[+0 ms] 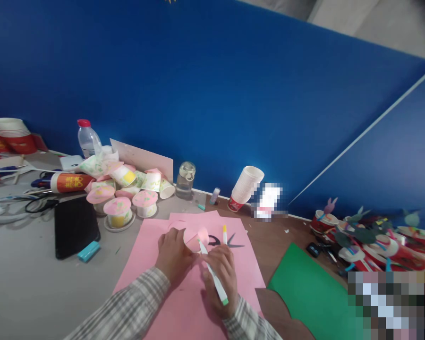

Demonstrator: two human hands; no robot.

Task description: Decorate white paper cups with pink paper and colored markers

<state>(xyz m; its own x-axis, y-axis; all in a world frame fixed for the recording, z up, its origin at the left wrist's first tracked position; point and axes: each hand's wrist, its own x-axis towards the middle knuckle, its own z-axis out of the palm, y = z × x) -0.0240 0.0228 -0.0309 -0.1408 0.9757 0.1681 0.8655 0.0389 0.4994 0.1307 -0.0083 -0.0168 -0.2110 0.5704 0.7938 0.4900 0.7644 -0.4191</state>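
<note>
A small pink paper piece [201, 233] is held over the pink paper sheets [184, 304] by the left hand [173, 255], its fingers curled nearly closed at the piece's edge. A white marker with a green end [216, 279] is gripped in the closed right hand [222, 265], its tip pointed at the piece; whether they touch cannot be told. Just beyond, scissors [231, 244] and a yellow-capped marker [225, 231] are laid. Pink-topped paper cups [117, 206] are clustered leftward; a green sheet [306, 288] is placed rightward.
</note>
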